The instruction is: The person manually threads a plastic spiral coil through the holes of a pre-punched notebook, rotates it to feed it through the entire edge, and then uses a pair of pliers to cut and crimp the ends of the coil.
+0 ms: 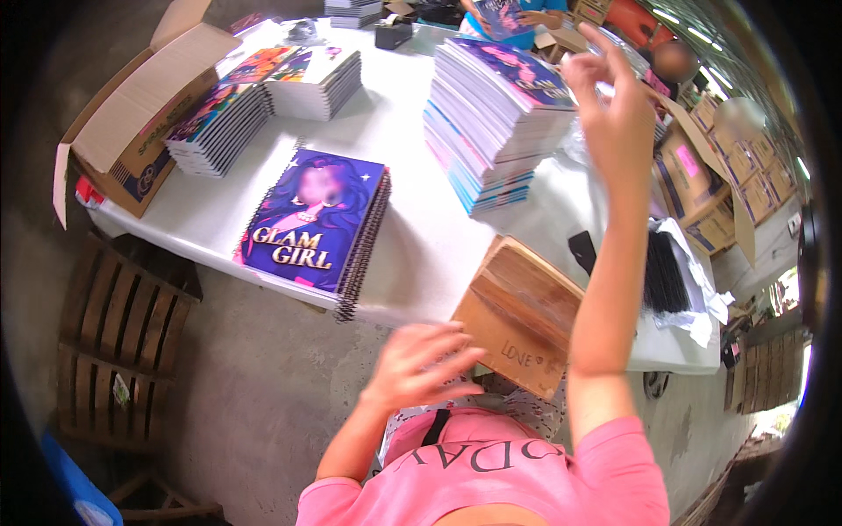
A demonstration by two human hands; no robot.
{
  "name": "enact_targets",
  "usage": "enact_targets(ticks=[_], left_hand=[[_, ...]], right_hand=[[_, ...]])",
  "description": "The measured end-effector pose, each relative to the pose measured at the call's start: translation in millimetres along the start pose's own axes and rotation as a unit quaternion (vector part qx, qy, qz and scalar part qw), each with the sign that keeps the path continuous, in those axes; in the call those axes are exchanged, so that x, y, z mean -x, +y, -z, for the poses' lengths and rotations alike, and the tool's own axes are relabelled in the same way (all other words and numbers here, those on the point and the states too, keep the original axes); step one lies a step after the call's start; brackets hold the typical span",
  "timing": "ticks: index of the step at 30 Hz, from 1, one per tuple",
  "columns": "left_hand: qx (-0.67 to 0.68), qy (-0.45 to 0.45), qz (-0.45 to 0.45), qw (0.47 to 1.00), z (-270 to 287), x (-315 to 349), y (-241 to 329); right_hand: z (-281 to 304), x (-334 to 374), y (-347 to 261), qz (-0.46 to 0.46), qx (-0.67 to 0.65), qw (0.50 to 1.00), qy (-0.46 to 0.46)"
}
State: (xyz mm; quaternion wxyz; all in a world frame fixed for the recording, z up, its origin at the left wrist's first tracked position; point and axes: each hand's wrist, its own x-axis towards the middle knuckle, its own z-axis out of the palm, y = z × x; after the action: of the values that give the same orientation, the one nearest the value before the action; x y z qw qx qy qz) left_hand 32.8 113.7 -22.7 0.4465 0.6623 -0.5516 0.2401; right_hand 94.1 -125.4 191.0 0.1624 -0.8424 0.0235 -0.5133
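My right hand (611, 105) is raised at the right edge of a tall stack of unbound covers and sheets (491, 118), fingers apart and nothing visible in them. Close to my body, my left hand (425, 361) hovers with its fingers stretched out, also holding nothing. Beside its fingertips, a brown wooden board with a ledge (513, 307) rests at the table's front edge, handwriting on its face. To the left lies a pile of spiral notebooks (311, 219) with a purple illustrated cover, their black coils along the sides.
Shorter stacks of booklets (311, 83) stand at the back left beside an open cardboard box (145, 123). Black binding coils (667, 272) lie on white plastic at the right. A tape dispenser (394, 32) sits far back. Across the white table (395, 263), another person (517, 22) holds a cover.
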Motion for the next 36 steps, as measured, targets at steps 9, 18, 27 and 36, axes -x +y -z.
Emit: enact_targets(ticks=[9, 18, 27, 36], left_hand=[[0.048, -0.179, 0.074, 0.980, -99, -7, 28], [0.349, -0.030, 0.287, 0.892, -107, -50, 46], [0.591, 0.306, 0.327, 0.671, -85, -82, 46], [0.290, -0.023, 0.289, 0.912, -63, -56, -10]], right_hand=[[-17, -43, 177, -0.439, -0.048, 0.842, -0.310], [44, -8, 132, -0.276, -0.183, 0.944, 0.006], [82, 219, 12, -0.387, -0.441, 0.808, 0.061], [116, 280, 86, -0.393, -0.227, 0.861, -0.228]])
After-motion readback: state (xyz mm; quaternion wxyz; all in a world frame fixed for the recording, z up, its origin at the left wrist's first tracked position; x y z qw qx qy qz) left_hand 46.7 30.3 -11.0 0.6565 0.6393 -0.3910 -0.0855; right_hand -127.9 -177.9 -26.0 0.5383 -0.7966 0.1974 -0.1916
